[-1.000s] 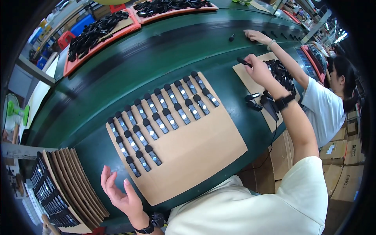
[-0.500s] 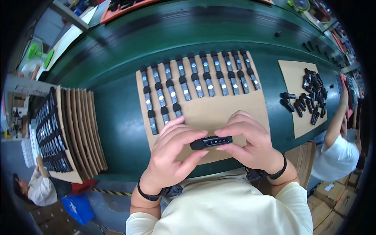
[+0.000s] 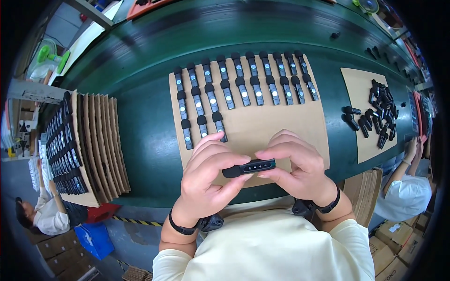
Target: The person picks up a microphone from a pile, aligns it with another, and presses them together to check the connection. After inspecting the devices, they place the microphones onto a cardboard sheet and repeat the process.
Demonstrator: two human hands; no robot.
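My left hand [image 3: 206,175] and right hand [image 3: 295,166] each grip pinches one end of a black device [image 3: 249,167], held above the cardboard sheet [image 3: 276,124]. Rows of devices [image 3: 243,86] lie beyond, unobstructed, on the green table [image 3: 150,122].

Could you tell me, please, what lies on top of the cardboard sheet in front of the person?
Rows of small black devices lie on the cardboard sheet. Both hands, left and right, hold one more black device above its near edge, covering whatever lies beneath them.
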